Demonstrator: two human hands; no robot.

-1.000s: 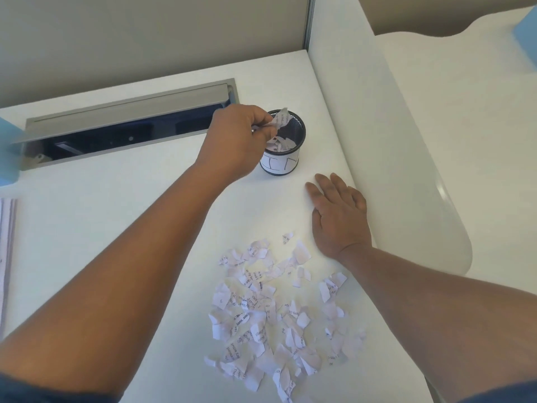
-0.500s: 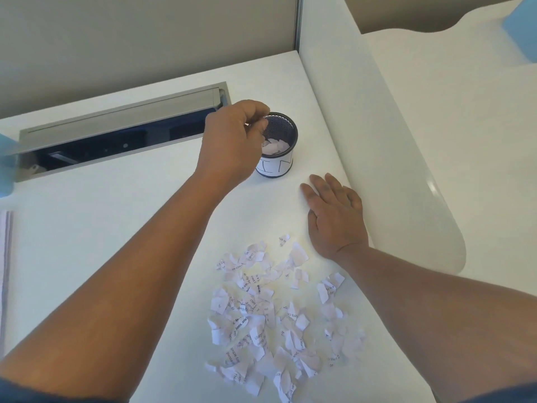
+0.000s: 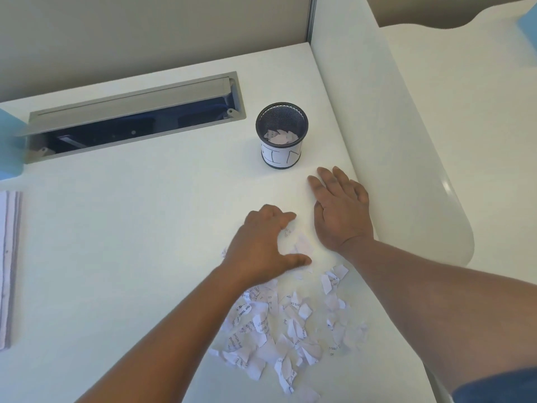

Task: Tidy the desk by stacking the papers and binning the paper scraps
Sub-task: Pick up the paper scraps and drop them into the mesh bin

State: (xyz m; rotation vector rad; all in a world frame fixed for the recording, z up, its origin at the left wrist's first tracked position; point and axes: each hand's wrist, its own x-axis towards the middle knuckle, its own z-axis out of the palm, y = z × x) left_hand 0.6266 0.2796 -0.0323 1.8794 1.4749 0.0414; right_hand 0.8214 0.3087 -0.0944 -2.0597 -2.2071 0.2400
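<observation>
You're looking at a bright, evenly lit scene: soft daylight washes the white worktop, and shadows beneath your hands are faint. A glare patch sits on the curved divider. Wide-angle bending bows the edges, and the left hand shows slight motion blur.

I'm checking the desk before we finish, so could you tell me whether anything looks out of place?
Yes: torn paper scraps lie strewn over the desk near its front edge, under the left hand, not in the mesh bin.

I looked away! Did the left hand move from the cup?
Yes. The left hand came back from the cup, toward the person, onto the scraps.
</observation>
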